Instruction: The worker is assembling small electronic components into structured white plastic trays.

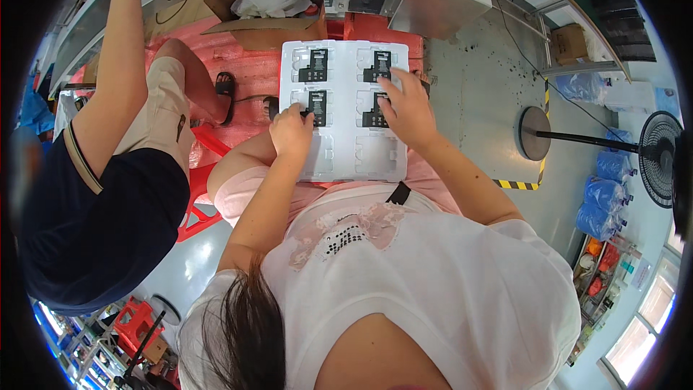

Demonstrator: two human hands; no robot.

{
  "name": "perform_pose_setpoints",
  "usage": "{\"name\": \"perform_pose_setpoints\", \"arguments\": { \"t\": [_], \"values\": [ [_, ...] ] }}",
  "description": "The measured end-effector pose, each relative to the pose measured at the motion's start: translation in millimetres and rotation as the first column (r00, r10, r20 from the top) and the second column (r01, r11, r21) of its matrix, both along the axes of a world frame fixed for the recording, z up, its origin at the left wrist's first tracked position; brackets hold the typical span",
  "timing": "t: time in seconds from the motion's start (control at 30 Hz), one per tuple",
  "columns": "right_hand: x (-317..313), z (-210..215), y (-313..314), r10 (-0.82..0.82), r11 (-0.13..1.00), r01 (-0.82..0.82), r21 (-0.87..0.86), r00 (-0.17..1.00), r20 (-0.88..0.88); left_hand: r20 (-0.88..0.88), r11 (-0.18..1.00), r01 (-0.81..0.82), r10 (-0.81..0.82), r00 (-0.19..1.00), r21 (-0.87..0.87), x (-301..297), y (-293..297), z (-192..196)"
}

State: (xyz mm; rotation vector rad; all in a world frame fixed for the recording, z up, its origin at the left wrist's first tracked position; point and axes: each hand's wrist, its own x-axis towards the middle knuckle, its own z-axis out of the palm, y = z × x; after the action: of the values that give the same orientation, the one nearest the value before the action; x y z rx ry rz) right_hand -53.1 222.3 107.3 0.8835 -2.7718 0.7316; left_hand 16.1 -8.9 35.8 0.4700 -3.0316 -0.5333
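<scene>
Your left hand (291, 132) is resting at the tray's (316, 157) lower-left battery (317, 107), pinch unclear, while your right hand (410, 110) is sitting loosely spread by the upper-right battery (377, 65)!

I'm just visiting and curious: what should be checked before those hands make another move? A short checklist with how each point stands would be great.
1. White plastic tray supported: ok, it appears to lie across the seated person's lap.
2. Four black batteries in the tray: ok, two at left and two at right.
3. Left hand clear of the batteries: not ok, its fingertips are at the nearer left one.
4. Right hand touching a battery: cannot tell; its spread fingers are beside the right pair.
5. Batteries fully seated: cannot tell from above.
6. Neighbour's arm away from the tray: ok, it reaches up at far left.
</scene>
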Motion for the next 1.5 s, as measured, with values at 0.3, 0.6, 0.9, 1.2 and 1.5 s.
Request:
{"name": "perform_pose_setpoints", "arguments": {
  "t": [0.3,0.6,0.9,1.2,1.5],
  "values": [
    [-148.2,151.0,-44.5,-0.082,0.922,-0.163,-0.350,0.802,-0.592,-0.307,0.912,0.061,0.072,0.949,0.405,-21.4,-14.3,53.0],
    [-290.1,167.9,-79.4,-0.206,0.920,0.262,0.290,0.956,-0.211,-0.809,0.895,0.367,-0.012,0.588,0.254,-126.9,-26.9,187.0],
    [-305.6,210.5,-37.0,-0.185,0.935,0.151,0.321,0.980,0.078,-0.509,0.911,0.288,-0.104,0.854,0.297,-28.1,-6.3,79.2],
    [-149.4,172.7,-43.7,-0.135,0.831,0.051,-0.553,0.985,-0.111,0.184,0.910,-0.241,0.188,0.965,0.338,73.3,-30.2,-30.2],
    [20.0,-14.1,-65.6,0.485,0.874,-0.331,-0.355,0.609,0.628,0.006,0.626,-0.063,0.093,0.996,0.777,68.5,-43.0,-73.1]
  ]
}}
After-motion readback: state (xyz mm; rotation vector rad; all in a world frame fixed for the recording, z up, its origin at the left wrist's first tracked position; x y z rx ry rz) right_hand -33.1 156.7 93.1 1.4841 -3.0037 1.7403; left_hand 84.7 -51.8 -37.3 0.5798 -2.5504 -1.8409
